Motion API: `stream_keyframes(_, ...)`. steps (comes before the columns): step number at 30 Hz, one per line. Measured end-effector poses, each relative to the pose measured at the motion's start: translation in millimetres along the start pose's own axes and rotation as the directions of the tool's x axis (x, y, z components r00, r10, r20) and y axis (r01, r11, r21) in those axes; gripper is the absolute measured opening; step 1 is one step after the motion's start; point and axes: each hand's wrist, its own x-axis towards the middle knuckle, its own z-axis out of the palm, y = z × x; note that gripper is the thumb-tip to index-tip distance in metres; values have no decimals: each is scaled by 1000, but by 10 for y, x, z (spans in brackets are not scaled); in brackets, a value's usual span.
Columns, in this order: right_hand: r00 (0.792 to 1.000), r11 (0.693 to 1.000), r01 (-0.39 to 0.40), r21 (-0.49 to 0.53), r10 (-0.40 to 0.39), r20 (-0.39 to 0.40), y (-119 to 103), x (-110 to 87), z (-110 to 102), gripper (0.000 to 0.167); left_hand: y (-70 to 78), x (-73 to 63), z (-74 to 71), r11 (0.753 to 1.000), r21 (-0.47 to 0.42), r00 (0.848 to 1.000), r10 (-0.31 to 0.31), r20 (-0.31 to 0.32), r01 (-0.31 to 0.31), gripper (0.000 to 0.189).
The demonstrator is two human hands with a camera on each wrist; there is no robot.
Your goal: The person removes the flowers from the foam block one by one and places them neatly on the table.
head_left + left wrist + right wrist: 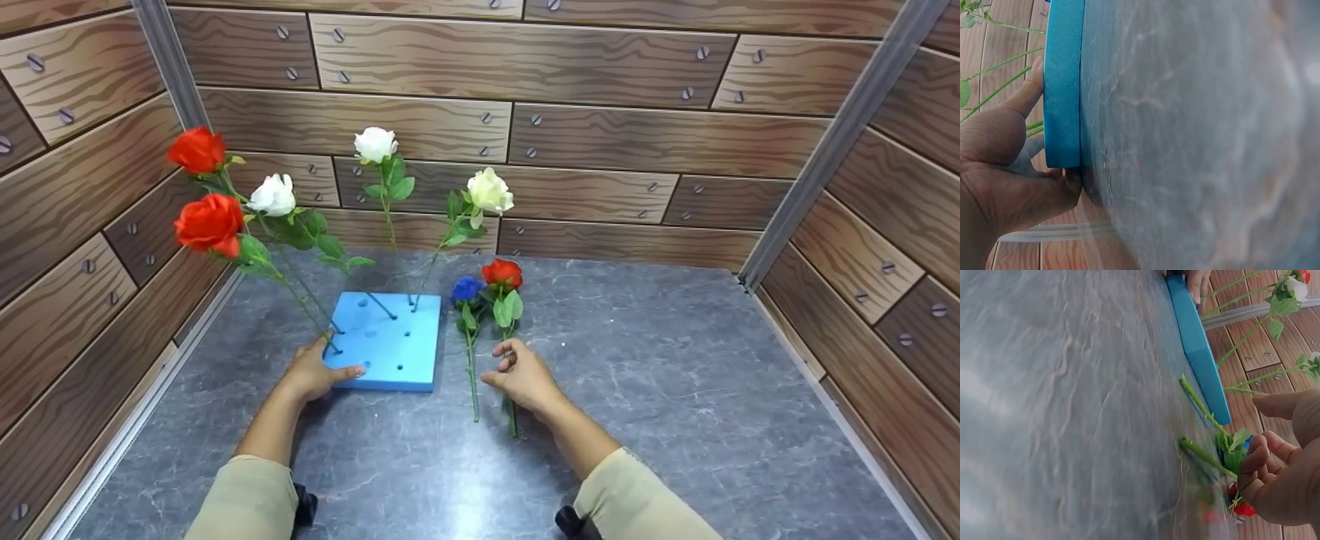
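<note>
A blue block (417, 356) with holes lies on the grey table, bearing several upright artificial roses. My left hand (311, 371) grips its left edge, thumb on the top face and fingers at the side; the left wrist view shows this hand (1010, 169) against the block's edge (1062, 101). On the table to the right lie a blue rose (466, 289) and a red rose (502, 274), stems toward me. Over the red rose's stem hovers my right hand (531, 384), fingers loosely bent, thumb apart from them. In the right wrist view the hand (1286, 481) pinches nothing.
Standing in the block are two red roses (210, 223) and a white rose (273, 195), leaning left, plus another white rose (375, 144) and a cream rose (490, 191) at its back. Wood-patterned walls (600, 135) enclose the table (675, 390) on three sides.
</note>
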Motion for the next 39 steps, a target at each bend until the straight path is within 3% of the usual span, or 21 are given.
stream_keyframes(19,991,971,131,203,-131,-11,-264,215,316,40,-60,58,-5,998,-61,1000,-22,-2,21,121)
stream_keyframes(25,990,949,139,282,-137,-27,-281,330,409,39,-49,55,17,996,-84,999,-33,-7,33,121)
stream_keyframes(32,989,944,149,295,-137,-59,-274,529,509,44,-46,71,44,997,-81,1000,-21,-10,21,117)
stream_keyframes(39,988,929,132,345,-152,31,-335,743,597,65,-15,39,5,996,-81,999,-25,-23,23,117)
